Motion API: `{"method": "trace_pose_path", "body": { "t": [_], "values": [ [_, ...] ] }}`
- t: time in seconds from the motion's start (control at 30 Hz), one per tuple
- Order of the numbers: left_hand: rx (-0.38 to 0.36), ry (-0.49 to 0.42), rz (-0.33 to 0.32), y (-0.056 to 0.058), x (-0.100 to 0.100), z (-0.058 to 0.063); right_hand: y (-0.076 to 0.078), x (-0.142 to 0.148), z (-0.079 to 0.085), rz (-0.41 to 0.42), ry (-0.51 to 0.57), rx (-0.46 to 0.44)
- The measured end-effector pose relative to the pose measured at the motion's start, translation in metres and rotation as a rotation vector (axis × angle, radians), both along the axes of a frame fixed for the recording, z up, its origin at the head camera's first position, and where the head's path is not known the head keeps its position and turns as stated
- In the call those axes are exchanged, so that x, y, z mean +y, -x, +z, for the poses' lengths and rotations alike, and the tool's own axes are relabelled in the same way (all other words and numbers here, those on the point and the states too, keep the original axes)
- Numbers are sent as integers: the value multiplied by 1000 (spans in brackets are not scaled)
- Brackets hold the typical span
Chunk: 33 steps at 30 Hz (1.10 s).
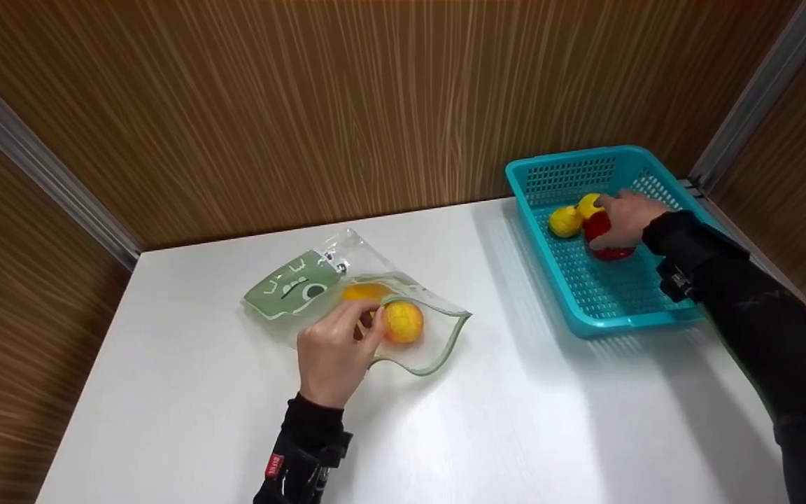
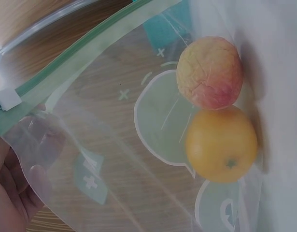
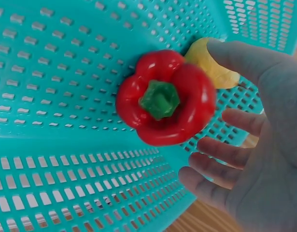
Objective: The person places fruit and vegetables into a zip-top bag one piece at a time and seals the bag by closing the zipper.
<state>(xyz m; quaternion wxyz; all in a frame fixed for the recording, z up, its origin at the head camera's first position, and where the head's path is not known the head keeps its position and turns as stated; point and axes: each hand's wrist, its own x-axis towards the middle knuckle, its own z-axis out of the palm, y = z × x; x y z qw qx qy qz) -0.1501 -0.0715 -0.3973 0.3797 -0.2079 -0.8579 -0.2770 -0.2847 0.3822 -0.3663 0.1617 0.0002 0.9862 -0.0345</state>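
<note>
My left hand (image 1: 336, 346) pinches the green-edged mouth of a clear zip bag (image 1: 438, 353), holding it raised. Inside it, in the left wrist view, a wrinkled yellow-red peach (image 2: 210, 72) sits against an orange (image 2: 221, 145). The bag bears a green cartoon print and a white slider (image 2: 8, 99). Over in the turquoise basket (image 1: 595, 325), my right hand (image 1: 627, 218) reaches over a red bell pepper (image 3: 196, 104) with a green stem. Its fingers are spread beside the pepper, and the thumb overlaps a yellow fruit (image 3: 206, 60) in the right wrist view.
Two yellow fruits (image 1: 565, 221) lie side by side in the basket, left of the pepper. The basket stands at the back right of the white table (image 1: 186, 392), close to the wood-grain back panel (image 1: 305, 105). Similar panels rise at both sides.
</note>
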Motion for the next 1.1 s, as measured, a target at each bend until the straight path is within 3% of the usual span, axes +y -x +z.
{"method": "trace_pose_path", "body": {
  "t": [0.43, 0.87, 1.1],
  "values": [
    [13, 15, 12, 1, 0, -1, 13, 8, -16, 2, 5, -56],
    [14, 24, 17, 2, 0, -3, 10, 7, -26, -5, 29, -139],
    [2, 20, 7, 2, 0, -4, 15, 11, -29, 13, -10, -134]
  ]
}}
